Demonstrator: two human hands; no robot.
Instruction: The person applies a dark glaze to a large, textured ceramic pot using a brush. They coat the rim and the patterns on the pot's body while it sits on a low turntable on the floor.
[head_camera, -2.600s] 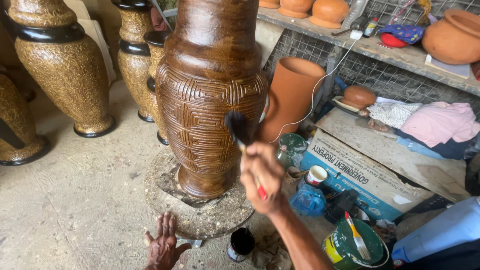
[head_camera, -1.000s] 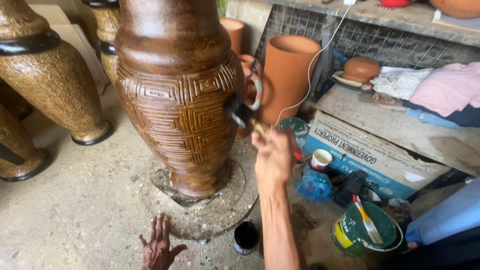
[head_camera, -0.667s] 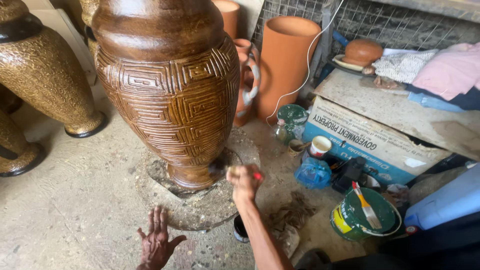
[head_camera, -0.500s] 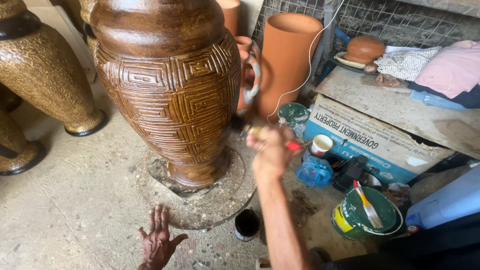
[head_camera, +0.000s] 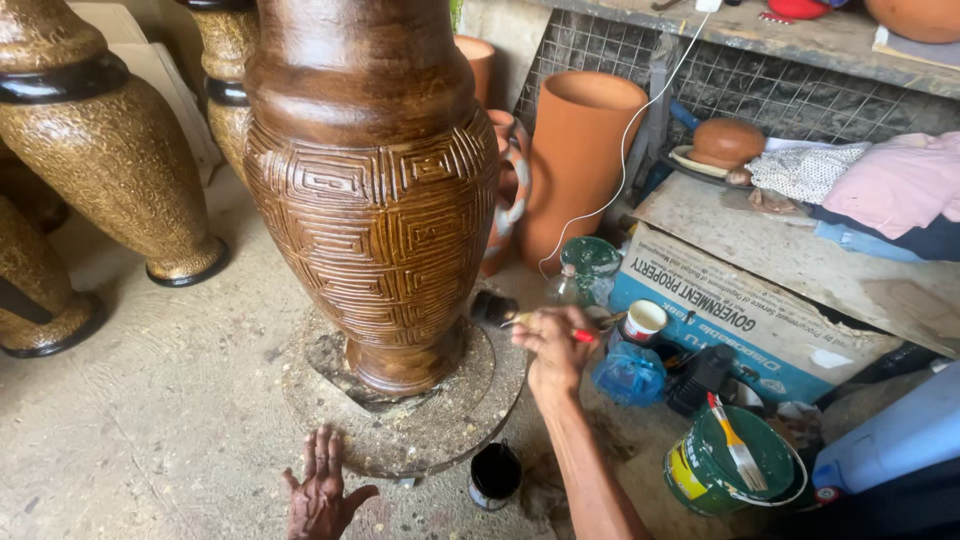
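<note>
A tall brown vase (head_camera: 372, 190) with carved geometric lines stands on a round stone turntable (head_camera: 440, 420). My right hand (head_camera: 553, 345) grips a paintbrush (head_camera: 497, 310) with a red-tipped handle; its dark bristles touch the vase's lower right side. My left hand (head_camera: 322, 492) rests flat on the floor at the turntable's front edge, fingers spread. A small black paint pot (head_camera: 495, 474) sits on the floor between my arms.
Gold-speckled vases (head_camera: 110, 170) stand at left. A terracotta pot (head_camera: 580, 165) stands behind the vase, a blue cardboard box (head_camera: 740, 320) to its right. A green paint can (head_camera: 725, 470) holds a second brush. A wire-mesh shelf (head_camera: 760, 90) runs along the back.
My right hand dipped low toward the paint pot, rose again, and now holds the brush against the vase's lower right side. My left hand stays on the floor.
</note>
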